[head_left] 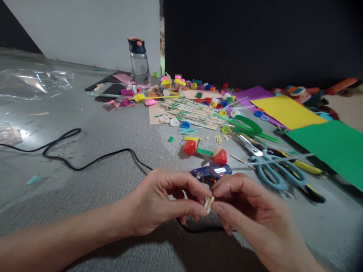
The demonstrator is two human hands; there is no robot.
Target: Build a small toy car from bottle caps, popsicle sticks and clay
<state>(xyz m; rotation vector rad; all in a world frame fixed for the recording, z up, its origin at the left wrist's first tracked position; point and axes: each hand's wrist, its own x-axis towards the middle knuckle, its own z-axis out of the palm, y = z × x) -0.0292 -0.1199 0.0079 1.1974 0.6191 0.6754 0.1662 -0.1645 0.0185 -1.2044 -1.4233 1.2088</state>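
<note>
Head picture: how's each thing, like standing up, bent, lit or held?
Small wooden pieces: pinched by left hand and right hand.
Blue glue gun: lying down, red light lit.
Black cord: loosely bent.
Water bottle: upright, lid on.
Scissors: lying down; opening unclear.
Yellow sheet: flat.
Green sheet: flat.
Wooden sticks: piled.

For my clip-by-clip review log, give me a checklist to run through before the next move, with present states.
1. Small wooden pieces pinched by left hand and right hand: ok.
2. Glue gun set down, out of both hands: ok.
3. Glue gun hot: cannot tell, though a red light shows.
4. Space beneath the hands free of black cord: not ok.
5. Blue-handled scissors set down: ok.
</note>
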